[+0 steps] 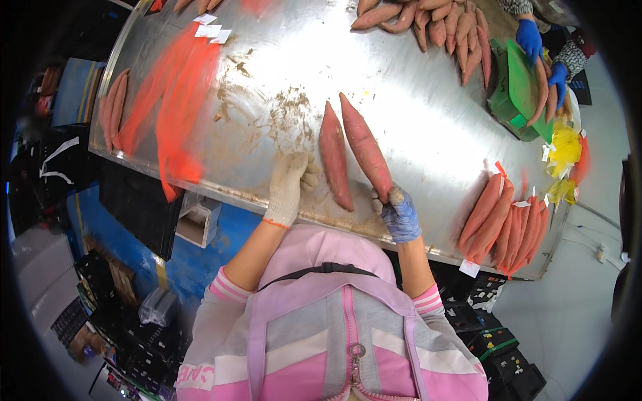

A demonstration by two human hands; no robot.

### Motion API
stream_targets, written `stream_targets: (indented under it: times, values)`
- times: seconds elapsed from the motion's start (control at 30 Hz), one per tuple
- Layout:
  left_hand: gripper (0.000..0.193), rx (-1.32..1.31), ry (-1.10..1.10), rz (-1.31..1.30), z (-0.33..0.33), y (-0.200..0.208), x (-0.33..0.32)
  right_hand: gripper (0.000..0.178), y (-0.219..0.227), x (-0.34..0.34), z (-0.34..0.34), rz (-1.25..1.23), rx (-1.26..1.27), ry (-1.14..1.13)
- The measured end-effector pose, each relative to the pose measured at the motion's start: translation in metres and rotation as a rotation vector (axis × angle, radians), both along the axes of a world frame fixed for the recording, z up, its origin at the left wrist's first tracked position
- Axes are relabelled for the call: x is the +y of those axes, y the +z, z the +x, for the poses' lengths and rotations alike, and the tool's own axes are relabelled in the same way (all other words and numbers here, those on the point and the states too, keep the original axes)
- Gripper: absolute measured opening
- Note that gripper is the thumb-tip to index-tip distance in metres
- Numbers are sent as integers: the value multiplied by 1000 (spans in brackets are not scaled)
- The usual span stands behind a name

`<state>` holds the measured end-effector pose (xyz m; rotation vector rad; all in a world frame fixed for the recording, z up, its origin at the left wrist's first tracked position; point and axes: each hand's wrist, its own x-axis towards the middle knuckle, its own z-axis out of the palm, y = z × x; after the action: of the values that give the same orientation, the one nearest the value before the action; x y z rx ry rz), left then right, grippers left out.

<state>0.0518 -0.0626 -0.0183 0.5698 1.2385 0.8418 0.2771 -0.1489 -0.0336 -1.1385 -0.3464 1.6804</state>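
Observation:
My left hand [293, 180], in a cream knit glove, rests at the table's near edge with its fingers curled in and nothing visible in them. Just right of it lies a long reddish sweet potato [334, 157], untouched. A second, slightly longer sweet potato [365, 147] slants beside the first. My right hand [399, 212], in a blue-and-grey glove, pinches that one's lower end between thumb and fingers. Both sweet potatoes lie on the metal table [267, 134], which is smeared with brown dirt.
Red net bags [175, 100] with white tags lie at left, near loose sweet potatoes [114, 110]. Filled net bags [491, 217] sit at right. A sweet potato pile [441, 27] is at the back. A co-worker's blue-gloved hands [529, 40] handle sweet potatoes at a green scale [518, 87].

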Motion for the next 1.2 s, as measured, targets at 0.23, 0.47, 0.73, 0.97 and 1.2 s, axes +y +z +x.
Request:
stream_targets:
  times: [0.23, 0.47, 0.73, 0.97, 1.2]
  values:
    - [20, 38, -58, -34, 1, -8, 9, 50, -16, 51, 30, 29, -5, -151]
    - [19, 41, -62, -65, 3, -13, 20, 38, -13, 174, 103, 187, -58, -374]
    - [19, 86, -118, -82, -1, -22, 28, 35, 6, 333, 187, 214, -268, -572]
    - [20, 100, -161, -54, 1, -22, 28, 52, 19, 307, 168, 448, -1099, -269]
    - [20, 56, -133, -105, 4, -23, 27, 76, 39, 124, -23, -93, -1093, 863]
